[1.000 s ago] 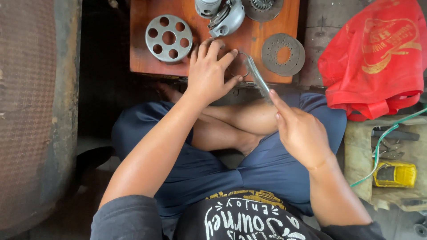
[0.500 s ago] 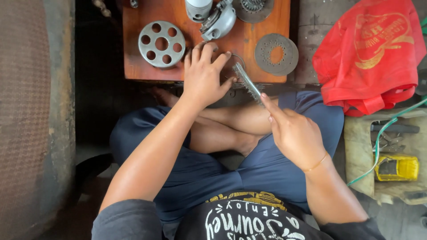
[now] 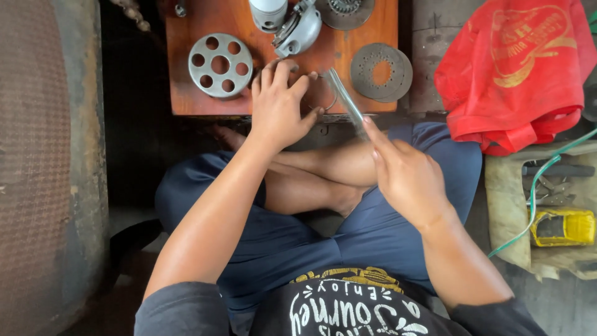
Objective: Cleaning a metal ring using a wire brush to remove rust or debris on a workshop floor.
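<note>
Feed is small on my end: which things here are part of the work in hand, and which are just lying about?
In use:
- left hand on a thin metal ring
- right hand holding a flat metal file
- wooden board

Lying about:
- holed metal disc
- friction disc
- red bag
- yellow toy car
</note>
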